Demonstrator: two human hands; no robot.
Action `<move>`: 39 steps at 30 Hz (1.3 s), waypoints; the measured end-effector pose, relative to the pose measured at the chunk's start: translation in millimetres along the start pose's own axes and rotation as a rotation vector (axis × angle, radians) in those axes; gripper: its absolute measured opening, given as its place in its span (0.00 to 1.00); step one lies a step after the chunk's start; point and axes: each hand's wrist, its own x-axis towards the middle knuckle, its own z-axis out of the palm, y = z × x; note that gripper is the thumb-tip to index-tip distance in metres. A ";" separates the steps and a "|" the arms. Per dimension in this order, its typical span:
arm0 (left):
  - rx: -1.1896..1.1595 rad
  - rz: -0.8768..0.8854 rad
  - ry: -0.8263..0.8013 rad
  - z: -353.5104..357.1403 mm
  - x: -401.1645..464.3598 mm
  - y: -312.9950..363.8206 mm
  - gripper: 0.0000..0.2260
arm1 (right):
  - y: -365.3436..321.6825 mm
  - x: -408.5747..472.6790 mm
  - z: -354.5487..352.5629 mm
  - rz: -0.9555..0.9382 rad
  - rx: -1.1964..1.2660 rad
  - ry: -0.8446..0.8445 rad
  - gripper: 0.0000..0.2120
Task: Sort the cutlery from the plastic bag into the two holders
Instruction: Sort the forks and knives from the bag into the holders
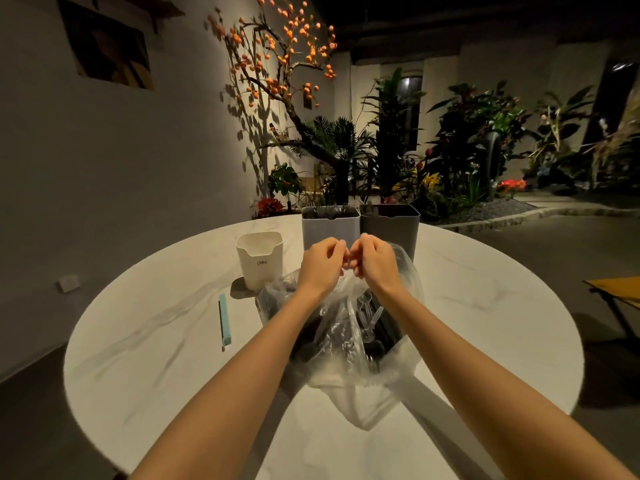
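A clear plastic bag [349, 327] is seen lying on the round white tabletop [145, 341], directly in front of the person. Clear and dark plastic cutlery [369, 322] is visible inside it, heaped toward the middle. The upper edge of the bag is pinched by both hands, which are held close together above it: the fingers of the left hand [320, 263] are curled on the film, and the fingers of the right hand [374, 259] are curled on it just beside them, the fingertips of the two hands nearly touching.

Behind the hands, two upright holders are placed side by side and touching: a light grey holder [329, 228] on the left, in which cutlery is already standing, and a dark grey holder [391, 225] on the right, whose contents cannot be made out. To the left of the bag a white container [259, 259] is set, and nearer the tabletop's left side a light blue clip [224, 322] is laid flat.
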 end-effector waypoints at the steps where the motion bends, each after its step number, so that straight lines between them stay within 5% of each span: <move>1: 0.001 0.002 -0.013 1.9 -5.7 1.3 0.13 | 3.7 -3.5 -3.1 0.010 0.008 0.008 0.20; 4: 0.064 -0.011 -0.058 8.0 -20.7 -1.6 0.13 | 13.7 -13.6 -11.4 0.020 -0.028 0.025 0.20; 11: 0.664 0.009 -0.330 0.3 -53.7 -20.8 0.18 | 36.1 -27.3 -39.2 -0.002 -0.442 0.042 0.19; 17: 0.667 -0.081 -0.224 -8.8 -59.6 -39.3 0.17 | 40.1 -40.8 -45.2 0.027 -0.985 -0.104 0.13; 22: 0.454 -0.044 -0.241 -8.2 -58.2 -43.8 0.19 | 36.3 -51.2 -44.3 0.123 -1.171 -0.315 0.24; 26: 0.321 -0.003 -0.287 -3.2 -52.2 -43.8 0.26 | 35.4 -51.9 -37.4 0.136 -1.092 -0.427 0.30; 32: 0.330 0.060 -0.301 0.5 -52.5 -45.9 0.29 | 37.3 -45.4 -38.3 0.223 -0.842 -0.409 0.23; 39: 0.363 0.326 0.048 -3.8 -56.3 -42.7 0.20 | 33.0 -38.0 -48.3 0.365 -0.656 -0.374 0.20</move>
